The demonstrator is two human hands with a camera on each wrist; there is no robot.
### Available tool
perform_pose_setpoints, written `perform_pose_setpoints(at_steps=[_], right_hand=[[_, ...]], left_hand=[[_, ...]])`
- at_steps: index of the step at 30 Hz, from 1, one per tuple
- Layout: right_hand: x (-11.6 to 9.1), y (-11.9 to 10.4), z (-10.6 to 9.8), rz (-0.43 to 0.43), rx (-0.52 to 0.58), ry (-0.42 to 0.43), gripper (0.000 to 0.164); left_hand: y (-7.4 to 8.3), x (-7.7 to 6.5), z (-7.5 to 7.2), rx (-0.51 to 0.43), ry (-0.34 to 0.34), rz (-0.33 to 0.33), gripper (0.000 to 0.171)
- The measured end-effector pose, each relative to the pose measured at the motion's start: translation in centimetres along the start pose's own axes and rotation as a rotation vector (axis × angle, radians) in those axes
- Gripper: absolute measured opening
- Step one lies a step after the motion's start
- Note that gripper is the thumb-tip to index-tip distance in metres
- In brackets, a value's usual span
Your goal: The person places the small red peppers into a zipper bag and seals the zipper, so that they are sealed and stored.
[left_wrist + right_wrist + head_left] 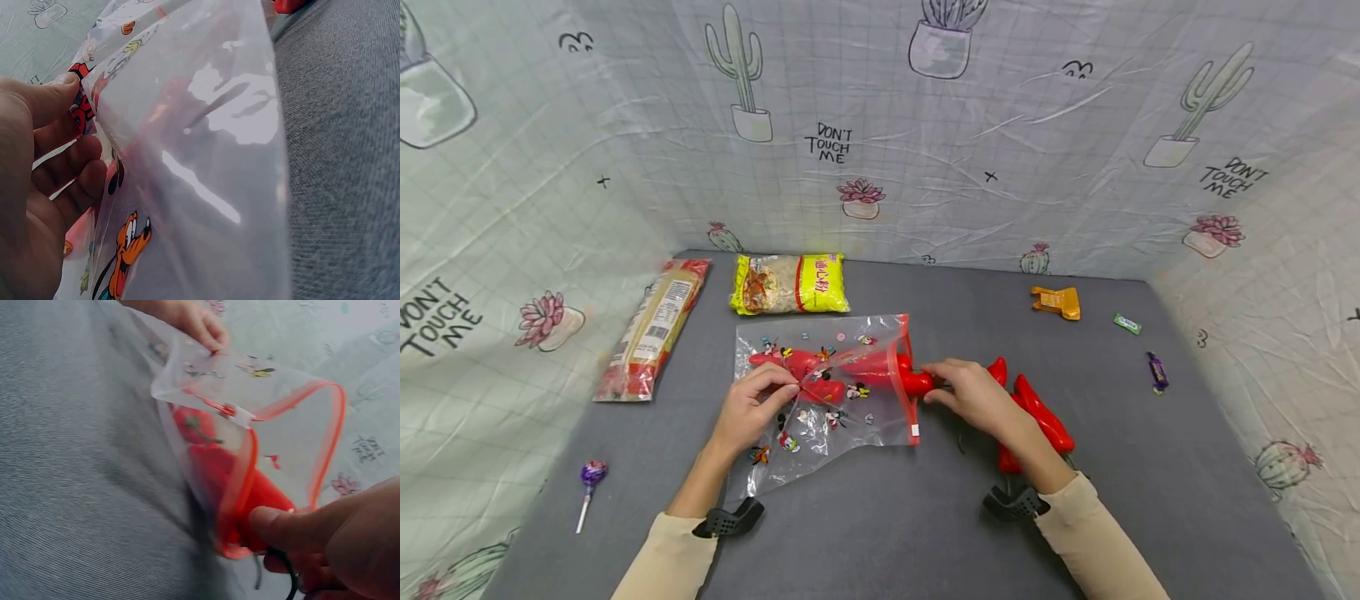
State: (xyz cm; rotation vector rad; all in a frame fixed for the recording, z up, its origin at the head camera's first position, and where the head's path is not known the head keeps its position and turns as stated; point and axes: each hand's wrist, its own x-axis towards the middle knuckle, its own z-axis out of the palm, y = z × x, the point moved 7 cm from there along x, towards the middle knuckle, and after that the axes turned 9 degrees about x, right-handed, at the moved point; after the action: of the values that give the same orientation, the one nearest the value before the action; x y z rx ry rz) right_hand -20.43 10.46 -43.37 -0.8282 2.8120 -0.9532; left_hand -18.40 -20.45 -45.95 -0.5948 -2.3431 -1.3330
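Note:
A clear zip bag (887, 425) printed with cartoon figures lies on the grey table, its red-edged mouth facing right. My left hand (751, 408) pinches the upper film of the bag between thumb and fingers; the left wrist view shows the plastic lifted beside that hand (53, 131). Inside the bag are red chili peppers (827, 392). At the mouth, my right hand (973, 392) holds another red pepper (917, 383) by its stem end, its body partly inside the bag. In the right wrist view the mouth gapes around this pepper (269, 494), and a white slider (240, 414) shows on the zip.
More red peppers (1043, 415) lie under and beside my right forearm. Behind the bag is a yellow noodle packet (822, 283); a long red-ended packet (655, 329) lies left. A lollipop (593, 475) is front left. Orange (1060, 302), green (1127, 323) and purple (1157, 372) wrapped items lie right.

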Motion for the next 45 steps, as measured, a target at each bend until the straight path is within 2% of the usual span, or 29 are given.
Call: perform_pose_setpoints(at_steps=[4, 10, 18, 23, 28, 32, 37, 42, 45], right_hand=[[-0.6, 0.5, -1.1, 0.057, 0.018, -0.009, 0.037], [-0.7, 1.0, -2.8, 0.101, 0.055, 0.109, 0.036], [0.7, 1.3, -1.2, 0.124, 0.085, 0.106, 0.046], [0.9, 1.4, -0.8, 0.128, 0.099, 0.161, 0.039], [1.0, 1.7, -0.8, 0.150, 0.096, 0.251, 0.023], [1.4, 1.5, -0.3, 0.121, 0.027, 0.289, 0.014], [2.2, 0.8, 0.4, 0.064, 0.011, 0.261, 0.011], [2.1, 0.5, 0.4, 0.022, 0.052, 0.217, 0.015], [1.6, 0.6, -0.3, 0.030, 0.063, 0.217, 0.017]], left_hand=[[0.2, 0.2, -0.1, -0.013, 0.004, 0.029, 0.016], [0.4, 0.4, -0.3, -0.022, 0.004, 0.053, 0.016], [0.4, 0.3, -0.2, -0.033, 0.001, 0.036, 0.019], [1.9, 0.6, -0.3, -0.046, 0.000, 0.043, 0.017], [3.2, 0.9, -0.6, -0.050, -0.010, 0.045, 0.013], [2.3, 0.7, -0.5, -0.060, -0.007, 0.047, 0.016], [0.4, 0.1, 0.0, -0.065, -0.003, 0.024, 0.019], [0.2, 0.1, 0.0, -0.071, -0.001, 0.030, 0.016], [0.2, 0.1, -0.1, -0.074, 0.004, 0.036, 0.016]])
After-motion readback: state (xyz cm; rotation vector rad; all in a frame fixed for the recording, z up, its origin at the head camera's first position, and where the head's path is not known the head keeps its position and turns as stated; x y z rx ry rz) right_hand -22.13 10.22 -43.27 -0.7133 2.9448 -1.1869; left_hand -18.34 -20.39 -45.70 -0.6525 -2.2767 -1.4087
